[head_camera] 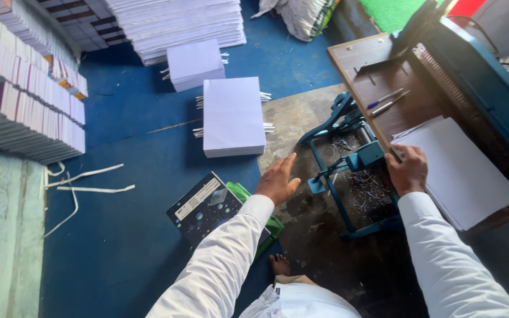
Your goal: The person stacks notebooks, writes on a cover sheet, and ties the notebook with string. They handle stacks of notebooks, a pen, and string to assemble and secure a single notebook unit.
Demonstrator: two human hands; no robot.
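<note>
My left hand (277,179) is stretched out over the floor with fingers apart, holding nothing, just short of a white paper stack (232,116). My right hand (406,169) rests on the near corner of a white paper stack (460,171) that lies on the wooden table (372,65) of a blue machine (484,82), fingers curled onto the sheets' edge. Both arms wear white sleeves.
A dark printed book cover (204,206) over a green one lies by my left arm. More white stacks (194,63) and large piles (178,23) sit further off on blue flooring. Stacked notebooks (27,100) line the left. Two pens (387,100) lie on the table. A blue metal frame (349,171) stands below.
</note>
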